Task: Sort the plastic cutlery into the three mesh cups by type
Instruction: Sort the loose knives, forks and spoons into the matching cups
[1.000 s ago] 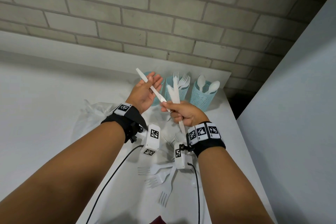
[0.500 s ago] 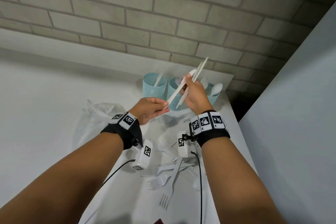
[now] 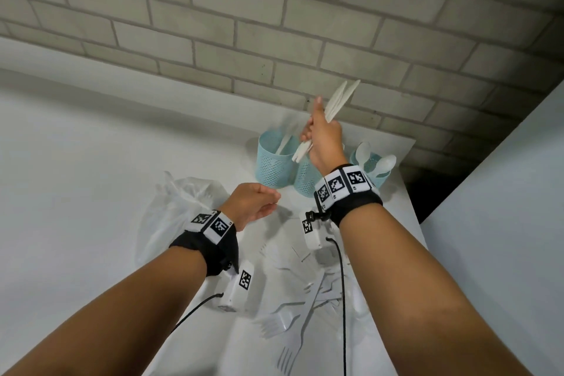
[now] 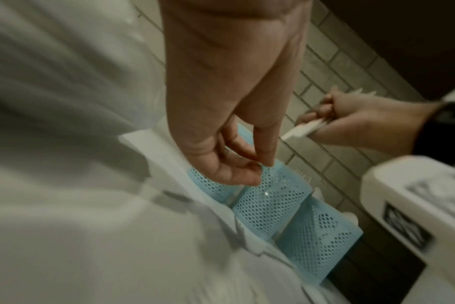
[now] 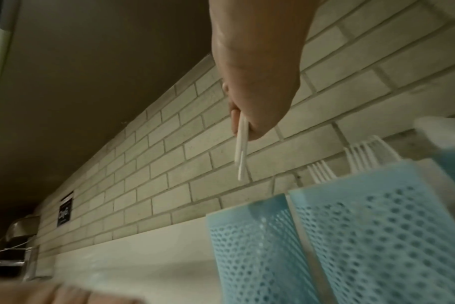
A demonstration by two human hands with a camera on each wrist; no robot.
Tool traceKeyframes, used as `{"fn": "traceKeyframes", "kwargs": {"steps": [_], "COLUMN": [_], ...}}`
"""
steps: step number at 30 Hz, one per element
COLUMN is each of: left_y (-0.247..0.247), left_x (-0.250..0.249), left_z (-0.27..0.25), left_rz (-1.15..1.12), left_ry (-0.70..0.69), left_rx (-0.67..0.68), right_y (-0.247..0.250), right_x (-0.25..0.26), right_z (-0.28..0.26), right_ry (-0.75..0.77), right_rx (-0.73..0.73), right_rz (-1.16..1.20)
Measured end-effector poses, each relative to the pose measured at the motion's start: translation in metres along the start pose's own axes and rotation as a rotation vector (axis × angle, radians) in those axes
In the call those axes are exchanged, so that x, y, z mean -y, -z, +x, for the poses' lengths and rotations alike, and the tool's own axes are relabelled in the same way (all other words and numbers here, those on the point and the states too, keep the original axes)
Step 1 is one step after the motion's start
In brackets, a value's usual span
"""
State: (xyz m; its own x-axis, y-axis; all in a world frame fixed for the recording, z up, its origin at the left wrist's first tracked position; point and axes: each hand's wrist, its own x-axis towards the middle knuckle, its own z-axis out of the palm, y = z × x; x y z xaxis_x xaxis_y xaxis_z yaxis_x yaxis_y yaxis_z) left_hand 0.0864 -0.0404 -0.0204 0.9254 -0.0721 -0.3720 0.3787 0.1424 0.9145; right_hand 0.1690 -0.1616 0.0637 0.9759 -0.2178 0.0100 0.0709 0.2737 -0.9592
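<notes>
white plastic knives, slim, bunched, tilted

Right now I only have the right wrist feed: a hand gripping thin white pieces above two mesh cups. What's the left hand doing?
Observer: The left hand holds nothing. It hangs loosely curled above the table, short of the cups.
Operator: Which cup takes knives?
Observer: The leftmost cup has one knife standing in it. The right hand holds its knives just above and beside that cup.
Operator: Anything unsorted?
Observer: Several forks lie in a loose pile on the table, close to the person, between the forearms.
</notes>
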Motion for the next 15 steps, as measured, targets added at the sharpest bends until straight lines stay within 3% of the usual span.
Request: {"fn": "traceKeyframes", "kwargs": {"steps": [4,8,15], "left_y": [0.005,0.005,0.008], "left_x": [0.013,0.024,0.029], "left_z": [0.005,0.011,0.013], "left_rz": [0.311,0.550,0.646], "left_ry": [-0.010,-0.037,-0.045], "left_rx": [-0.003,0.023,0.019], "right_y": [-0.024,-0.037,-0.032], "right_x": [0.006,-0.011,-0.043], "right_z": [0.016,0.031,0.041], "right_ry": [0.070,0.095,0.108], "right_rx": [0.002,0.019,0.102], "right_rz": [0.056,-0.032,-0.253]}}
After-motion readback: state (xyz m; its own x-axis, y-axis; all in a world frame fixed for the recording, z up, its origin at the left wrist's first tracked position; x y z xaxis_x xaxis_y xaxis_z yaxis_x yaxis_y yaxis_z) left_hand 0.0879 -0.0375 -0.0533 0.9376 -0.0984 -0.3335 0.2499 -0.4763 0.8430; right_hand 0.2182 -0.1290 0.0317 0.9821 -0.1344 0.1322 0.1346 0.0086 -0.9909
